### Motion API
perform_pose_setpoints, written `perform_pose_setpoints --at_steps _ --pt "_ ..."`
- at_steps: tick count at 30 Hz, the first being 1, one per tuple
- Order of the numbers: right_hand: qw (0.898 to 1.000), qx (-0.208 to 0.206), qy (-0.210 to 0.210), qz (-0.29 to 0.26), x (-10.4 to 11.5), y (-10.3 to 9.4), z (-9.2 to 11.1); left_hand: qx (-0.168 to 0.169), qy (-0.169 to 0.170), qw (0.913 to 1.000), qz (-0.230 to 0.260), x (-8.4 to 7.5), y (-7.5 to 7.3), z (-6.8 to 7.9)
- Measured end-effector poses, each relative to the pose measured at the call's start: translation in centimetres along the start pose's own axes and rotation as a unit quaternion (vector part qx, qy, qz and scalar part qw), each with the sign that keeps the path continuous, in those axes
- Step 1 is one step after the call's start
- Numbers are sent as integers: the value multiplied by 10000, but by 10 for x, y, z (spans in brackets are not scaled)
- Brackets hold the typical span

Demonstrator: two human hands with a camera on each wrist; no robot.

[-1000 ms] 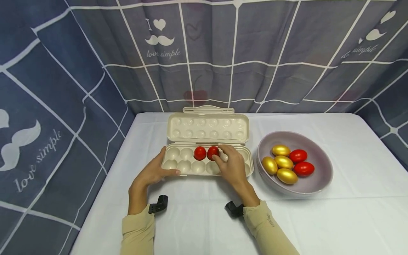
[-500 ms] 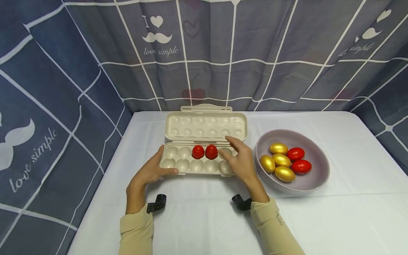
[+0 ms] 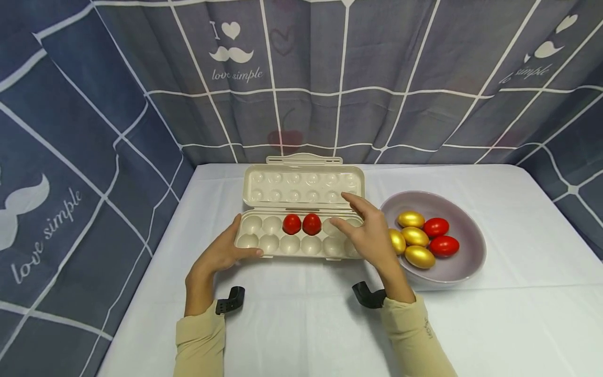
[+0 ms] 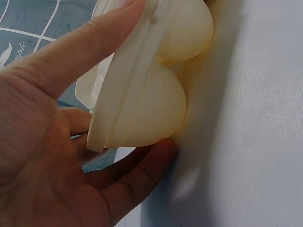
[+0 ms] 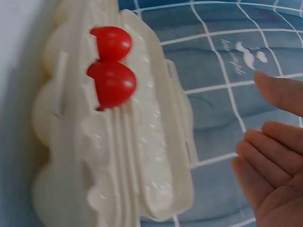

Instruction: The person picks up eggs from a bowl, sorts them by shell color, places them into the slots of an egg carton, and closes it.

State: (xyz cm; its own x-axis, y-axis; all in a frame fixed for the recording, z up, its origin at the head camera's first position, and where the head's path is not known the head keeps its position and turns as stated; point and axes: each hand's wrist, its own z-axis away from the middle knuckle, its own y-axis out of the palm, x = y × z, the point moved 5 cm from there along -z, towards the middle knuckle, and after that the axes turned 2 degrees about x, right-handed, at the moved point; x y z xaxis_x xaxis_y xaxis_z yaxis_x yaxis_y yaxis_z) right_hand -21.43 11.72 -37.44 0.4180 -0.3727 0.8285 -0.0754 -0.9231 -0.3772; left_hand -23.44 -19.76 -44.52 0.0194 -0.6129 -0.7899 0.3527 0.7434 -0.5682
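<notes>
The likeliest trouble, as I judge it, starts with the egg tray [image 3: 289, 244] itself: if my left hand [image 3: 221, 251] tugged it or lifted its end, the two red eggs [image 3: 312, 224] standing in its far row, third and fourth from its left end, could rock or tip in their cups. A careless sweep of my other hand might also knock the nearer egg or bump the lid [image 3: 303, 184], which lies folded back behind the tray. To the right of the tray, the mauve bowl [image 3: 464, 263] holds four golden eggs [image 3: 420, 257] and two more reds [image 3: 444, 246], all loose; a nudge to its rim could set them rolling against each other, since they look smooth.

My left hand is curled round the left end of the tray, thumb along its near edge and fingers at the end and under the cups, so it has a hold on it. My right hand [image 3: 372, 231] has nothing in its grasp: thumb and fingers are spread well apart over the tray's right end, released and near the bowl's left side, though I cannot tell whether my skin brushes that rim
</notes>
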Motion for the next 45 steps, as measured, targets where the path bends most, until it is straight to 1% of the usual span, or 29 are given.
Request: perform_pose_setpoints --at_steps 2,8,14,17,21,25,27,31,34,38,45 --pt "10000 34 45 -26 3 -7 1 -10 11 10000 -21 0 0 0" --pt "9998 -65 176 20 6 -31 3 -26 211 9997 98 -4 2 -1" --pt "9989 -175 433 -101 1 -55 8 2 93 9999 90 -3 3 -1" --pt "9983 -225 546 -3 1 -67 12 5 50 10000 65 -3 3 -2" --pt "9985 -325 440 -57 1 -82 15 5 -11 10000 -12 -3 2 -2" --pt "9980 -469 279 -328 -1 -93 17 -13 69 10000 9 -3 3 -3" --pt "9977 -519 289 -321 -1 -97 18 -12 95 9999 42 -3 3 -3" --pt "9972 -618 402 97 -2 -105 20 -15 79 10000 54 -3 2 -2" --pt "9953 -649 594 400 -6 -111 22 -26 108 9999 48 -4 1 -1" --pt "9929 -630 837 554 -11 -116 24 -44 134 9999 76 -2 0 0" --pt "9880 -671 1030 936 -19 -129 30 -21 54 10000 -54 -2 0 -1"
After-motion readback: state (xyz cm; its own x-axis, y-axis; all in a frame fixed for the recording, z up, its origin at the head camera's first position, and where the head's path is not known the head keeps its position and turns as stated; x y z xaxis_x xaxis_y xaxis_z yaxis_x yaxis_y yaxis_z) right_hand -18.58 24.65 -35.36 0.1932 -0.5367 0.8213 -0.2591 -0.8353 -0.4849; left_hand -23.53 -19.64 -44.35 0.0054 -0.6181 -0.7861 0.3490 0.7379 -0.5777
